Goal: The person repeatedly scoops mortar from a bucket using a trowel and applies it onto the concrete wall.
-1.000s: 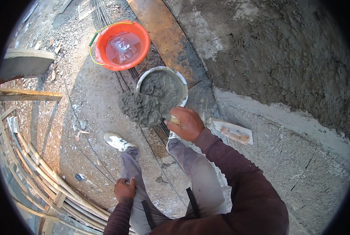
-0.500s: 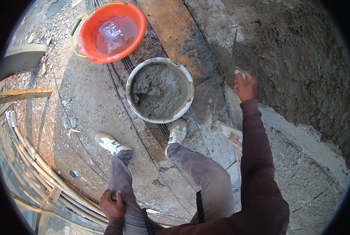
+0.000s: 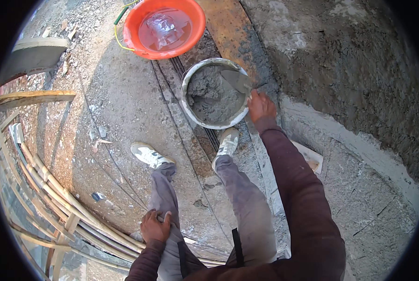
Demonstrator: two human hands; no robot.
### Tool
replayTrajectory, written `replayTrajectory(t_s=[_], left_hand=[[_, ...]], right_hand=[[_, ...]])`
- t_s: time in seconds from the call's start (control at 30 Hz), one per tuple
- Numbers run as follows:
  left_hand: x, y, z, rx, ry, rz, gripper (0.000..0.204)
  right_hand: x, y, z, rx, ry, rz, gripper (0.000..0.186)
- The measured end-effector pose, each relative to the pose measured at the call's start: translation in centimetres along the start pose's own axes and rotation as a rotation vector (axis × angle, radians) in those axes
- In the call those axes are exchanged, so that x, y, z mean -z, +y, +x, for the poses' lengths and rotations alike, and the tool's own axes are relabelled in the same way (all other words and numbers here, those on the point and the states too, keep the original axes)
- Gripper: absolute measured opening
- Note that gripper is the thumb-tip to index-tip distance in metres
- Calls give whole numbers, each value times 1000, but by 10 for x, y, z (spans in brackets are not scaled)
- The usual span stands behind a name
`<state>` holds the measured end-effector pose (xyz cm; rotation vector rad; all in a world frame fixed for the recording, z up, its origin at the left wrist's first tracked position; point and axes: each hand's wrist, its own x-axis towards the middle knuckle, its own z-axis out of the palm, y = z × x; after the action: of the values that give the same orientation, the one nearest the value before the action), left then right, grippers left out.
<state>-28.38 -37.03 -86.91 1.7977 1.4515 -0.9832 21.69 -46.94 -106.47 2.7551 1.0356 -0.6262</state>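
Observation:
My right hand [image 3: 262, 110] grips the handle of a trowel [image 3: 234, 79] at the right rim of a round, white-edged bucket [image 3: 185, 93]. The trowel's flat blade lies over the wet grey mortar [image 3: 205, 89] inside, near its upper right. The mortar is heaped on the left and smoother on the right. My left hand [image 3: 155, 227] rests on my left leg near the knee, fingers apart and holding nothing.
An orange basin [image 3: 198, 35] of water with a wire handle stands beyond the bucket. Right of it lies a rusty board [image 3: 226, 28]. A rough mortar-covered surface [image 3: 359, 79] spreads on the right. A float-like board [image 3: 310, 157] is partly behind my right arm. Wooden poles [image 3: 55, 187] line the left.
My right hand has moved left and down with the trowel, from over the rough surface to the mortar bucket. The view has shifted. My left hand stays on my leg.

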Motion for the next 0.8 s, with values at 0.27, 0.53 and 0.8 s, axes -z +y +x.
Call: replayTrajectory(t_s=[0.27,0.53,0.8], left_hand=[[24,-22,17,-52,-53,27,48],[20,0,6,-14,-79,22,55],[-15,32,-21,75,-38,89,60]], right_hand=[[-65,-100,-50,-173,-257,448,37],[56,-37,-107,-109,-126,379,29],[241,-67,-101,419,-26,539,25]])
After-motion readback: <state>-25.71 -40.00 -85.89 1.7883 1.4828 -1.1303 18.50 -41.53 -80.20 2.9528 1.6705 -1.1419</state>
